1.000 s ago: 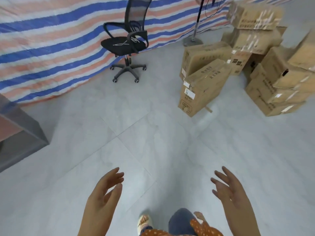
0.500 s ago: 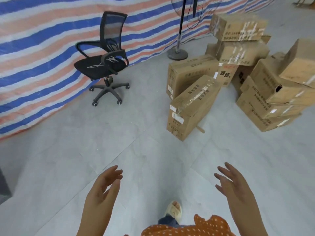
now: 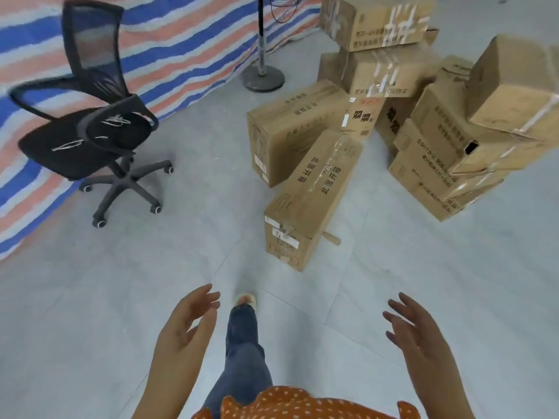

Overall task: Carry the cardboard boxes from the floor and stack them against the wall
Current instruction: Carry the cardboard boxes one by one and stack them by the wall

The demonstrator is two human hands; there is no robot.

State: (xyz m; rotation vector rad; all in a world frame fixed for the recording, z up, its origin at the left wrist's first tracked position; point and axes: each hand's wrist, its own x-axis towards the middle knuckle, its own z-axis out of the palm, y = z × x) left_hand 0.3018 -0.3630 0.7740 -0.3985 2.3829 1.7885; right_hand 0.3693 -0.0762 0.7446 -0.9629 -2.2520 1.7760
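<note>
The nearest cardboard box (image 3: 311,201) is a long one and it lies on the grey tiled floor (image 3: 121,282), a little in front of the person. Its long axis runs away from the person and slightly to the right; the short end with white labels faces the person, and the far end leans up against a second box (image 3: 290,128) behind it, so the long box is tilted. A strip of clear tape runs along its top face. A small wooden piece (image 3: 331,238) shows from under its right side.

Behind and to the right stands the pile of boxes (image 3: 438,116), several on top of each other, some askew.

The left hand (image 3: 184,331) and the right hand (image 3: 417,331) are both held out low in front of the body, well apart, with fingers spread and relaxed, and they hold nothing. Between them one leg in jeans (image 3: 242,352) steps forward.

To the left is a black office chair (image 3: 93,128) before a striped tarpaulin (image 3: 181,46). A fan stand (image 3: 262,74) is near the tarpaulin.
</note>
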